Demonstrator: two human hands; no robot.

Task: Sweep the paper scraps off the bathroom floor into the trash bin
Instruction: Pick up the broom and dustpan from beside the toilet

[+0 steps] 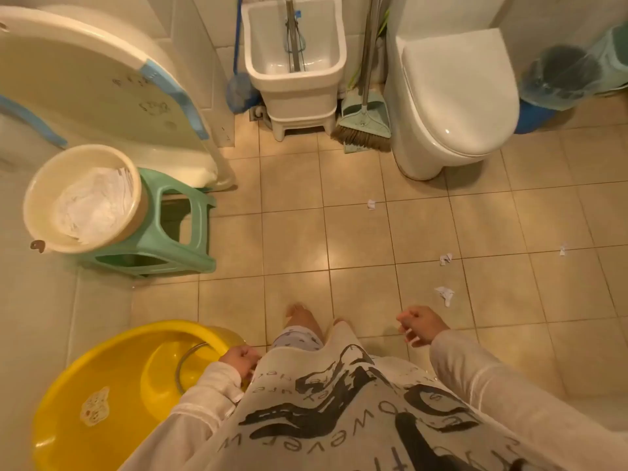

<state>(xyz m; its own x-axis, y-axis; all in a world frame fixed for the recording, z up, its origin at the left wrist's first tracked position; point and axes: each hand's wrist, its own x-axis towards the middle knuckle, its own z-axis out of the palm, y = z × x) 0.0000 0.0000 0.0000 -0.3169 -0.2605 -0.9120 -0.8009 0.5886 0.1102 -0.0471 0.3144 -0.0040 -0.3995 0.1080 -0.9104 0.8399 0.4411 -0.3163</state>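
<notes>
Several white paper scraps lie on the beige tiled floor [295,239]: one near the toilet [371,204], one in the middle right [445,259], one closer to me [445,294] and a small one at far right [563,250]. A green broom [365,125] with its dustpan [362,105] leans against the back wall between the mop sink and the toilet. A blue trash bin [533,117] lined with a clear bag [564,78] stands at the back right. My left hand [239,363] is curled at my waist. My right hand [419,326] hangs loosely curled, holding nothing.
A white toilet [455,96] stands at the back right, a white mop sink [295,62] at the back centre. At left are a tilted baby tub [85,83], a cream basin [85,198] on a green stool [176,243] and a yellow basin [112,399]. My bare foot [300,317] is on the tiles.
</notes>
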